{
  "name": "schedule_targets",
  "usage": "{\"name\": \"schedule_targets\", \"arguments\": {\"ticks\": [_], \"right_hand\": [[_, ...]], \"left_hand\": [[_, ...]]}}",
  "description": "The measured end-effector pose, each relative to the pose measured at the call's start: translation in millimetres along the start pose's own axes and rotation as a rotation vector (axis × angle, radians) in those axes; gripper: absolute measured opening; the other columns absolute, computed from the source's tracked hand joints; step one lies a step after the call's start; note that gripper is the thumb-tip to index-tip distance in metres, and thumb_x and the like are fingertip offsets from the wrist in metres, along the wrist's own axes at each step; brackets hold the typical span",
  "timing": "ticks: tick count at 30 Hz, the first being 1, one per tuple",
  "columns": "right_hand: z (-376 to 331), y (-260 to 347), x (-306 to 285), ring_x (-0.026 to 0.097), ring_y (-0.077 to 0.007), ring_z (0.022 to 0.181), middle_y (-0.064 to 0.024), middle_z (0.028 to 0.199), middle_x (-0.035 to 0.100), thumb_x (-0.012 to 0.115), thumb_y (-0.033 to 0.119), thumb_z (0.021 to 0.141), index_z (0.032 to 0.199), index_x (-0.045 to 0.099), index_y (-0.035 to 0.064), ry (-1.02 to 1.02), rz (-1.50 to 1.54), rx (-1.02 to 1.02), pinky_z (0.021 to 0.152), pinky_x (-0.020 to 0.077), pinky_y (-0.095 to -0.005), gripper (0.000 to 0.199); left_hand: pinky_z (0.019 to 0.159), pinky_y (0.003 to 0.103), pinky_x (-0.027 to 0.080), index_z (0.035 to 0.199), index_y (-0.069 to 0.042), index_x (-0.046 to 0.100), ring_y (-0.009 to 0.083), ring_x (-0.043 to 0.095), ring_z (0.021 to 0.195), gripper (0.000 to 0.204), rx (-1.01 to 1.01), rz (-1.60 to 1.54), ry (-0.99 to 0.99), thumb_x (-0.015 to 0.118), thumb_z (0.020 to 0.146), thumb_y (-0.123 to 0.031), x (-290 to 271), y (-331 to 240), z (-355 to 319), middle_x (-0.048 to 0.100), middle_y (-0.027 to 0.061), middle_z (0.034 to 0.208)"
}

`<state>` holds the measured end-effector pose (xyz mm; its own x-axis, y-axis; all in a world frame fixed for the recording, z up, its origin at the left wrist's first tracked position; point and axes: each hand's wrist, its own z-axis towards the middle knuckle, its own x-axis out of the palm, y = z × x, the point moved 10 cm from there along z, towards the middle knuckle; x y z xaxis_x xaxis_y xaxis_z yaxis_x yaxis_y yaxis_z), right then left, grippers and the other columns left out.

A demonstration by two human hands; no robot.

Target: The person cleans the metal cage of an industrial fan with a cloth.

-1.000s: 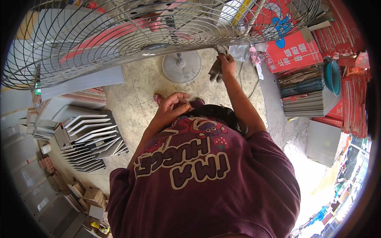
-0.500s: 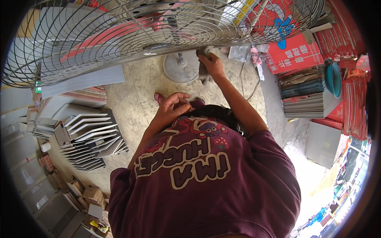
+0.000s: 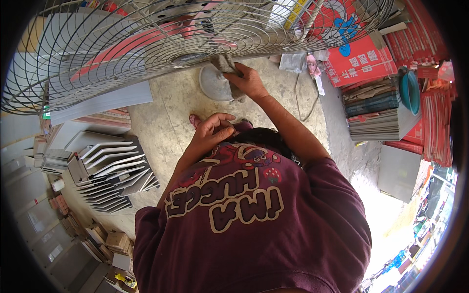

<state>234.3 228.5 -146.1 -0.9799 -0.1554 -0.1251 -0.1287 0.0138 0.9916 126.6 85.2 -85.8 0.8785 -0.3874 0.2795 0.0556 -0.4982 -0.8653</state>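
Note:
A crumpled grey-brown rag [image 3: 224, 63] is gripped in my right hand [image 3: 250, 83]. Its upper end lies against the lower rim of a large wire fan guard [image 3: 132, 53], and a loose end hangs below my fingers. Behind the rag, the fan's round grey base [image 3: 211, 87] stands on the floor, partly covered. My left hand [image 3: 213, 131] rests in front of my belly, fingers loosely bent and apart, holding nothing.
A rack of sample tiles [image 3: 115, 171] stands to the left. Stacked red boxes [image 3: 435, 122], a teal basin [image 3: 410, 93] and a leaning grey panel [image 3: 398, 171] line the right side. A cable [image 3: 304, 115] lies on the concrete floor.
My right hand has moved left along the fan's lower rim with the rag, which now covers part of the guard and base. My left hand has stayed in place.

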Motion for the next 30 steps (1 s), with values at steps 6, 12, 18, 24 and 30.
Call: {"name": "schedule_targets", "arguments": {"ticks": [6, 12, 18, 24, 30], "right_hand": [[0.0, -58.3, -42.5, 0.052, -0.0145, 0.061, -0.0076, 0.067, 0.06, 0.071, 0.028, 0.076, 0.092, 0.063, 0.004, -0.172, -0.091, 0.144, 0.063, 0.0449, -0.0313, 0.03], [-15.2, -143.9, -106.5, 0.057, -0.011, 0.066, -0.0045, 0.076, 0.066, 0.07, 0.022, 0.077, 0.085, 0.065, 0.0012, -0.521, 0.326, 0.403, 0.06, 0.0446, -0.0269, 0.023], [-27.0, -180.5, -160.0, 0.056, -0.0155, 0.068, -0.0067, 0.078, 0.064, 0.069, 0.021, 0.077, 0.087, 0.063, 0.0014, -0.833, 0.339, 0.39, 0.061, 0.0451, -0.031, 0.023], [-8.7, -176.3, -117.7, 0.062, -0.0166, 0.074, -0.0064, 0.081, 0.064, 0.068, 0.018, 0.08, 0.095, 0.06, 0.0022, -0.629, 0.357, 0.449, 0.062, 0.0488, -0.0314, 0.023], [4.1, -177.9, -67.1, 0.061, -0.0134, 0.071, -0.0049, 0.081, 0.065, 0.069, 0.021, 0.081, 0.093, 0.063, 0.0023, -0.368, 0.223, 0.503, 0.063, 0.0482, -0.0287, 0.023]], "left_hand": [[0.084, 0.027, 0.043, 0.119, 0.0, 0.049, 0.014, 0.056, 0.091, 0.035, 0.012, -0.006, 0.004, 0.06, 0.09, -0.015, -1.5, 2.8, -0.2, 0.06, 0.0071, 0.095], [0.082, 0.027, 0.043, 0.119, 0.0, 0.049, 0.0139, 0.056, 0.09, 0.035, 0.02, 0.008, 0.006, 0.06, 0.09, -0.015, -1.1, 1.2, -0.9, 0.06, 0.0071, 0.094], [0.082, 0.027, 0.042, 0.119, -0.001, 0.049, 0.0138, 0.056, 0.09, 0.034, 0.019, -0.011, 0.004, 0.06, 0.09, -0.015, -3.3, 2.6, -4.2, 0.06, 0.0071, 0.094], [0.083, 0.027, 0.043, 0.12, -0.002, 0.05, 0.0142, 0.056, 0.092, 0.034, 0.033, 0.009, -0.028, 0.059, 0.09, -0.016, -9.5, 1.8, -10.0, 0.061, 0.0072, 0.094], [0.086, 0.028, 0.044, 0.12, -0.001, 0.05, 0.0153, 0.058, 0.094, 0.036, 0.02, 0.036, -0.062, 0.06, 0.089, -0.017, -18.7, 3.6, -15.6, 0.062, 0.0085, 0.096]]}}
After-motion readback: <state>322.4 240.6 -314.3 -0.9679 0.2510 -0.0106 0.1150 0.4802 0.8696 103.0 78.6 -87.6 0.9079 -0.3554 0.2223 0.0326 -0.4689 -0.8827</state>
